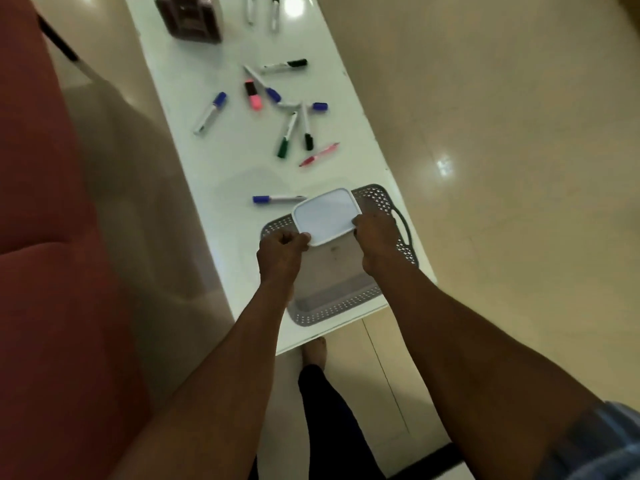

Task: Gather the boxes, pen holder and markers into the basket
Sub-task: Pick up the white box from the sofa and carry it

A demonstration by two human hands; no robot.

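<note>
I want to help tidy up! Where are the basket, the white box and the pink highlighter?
basket point(377, 197): head view, perforated far rim.
white box point(327, 214): head view, lid centre.
pink highlighter point(254, 97): head view, middle of barrel.

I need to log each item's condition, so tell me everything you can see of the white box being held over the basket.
The white box looks like plastic, roughly square with rounded corners, its flat lid face up and slightly tilted. It hangs above the far half of the grey perforated basket. The left hand grips its near-left corner, and the right hand holds its right edge. Its underside is hidden.
</note>
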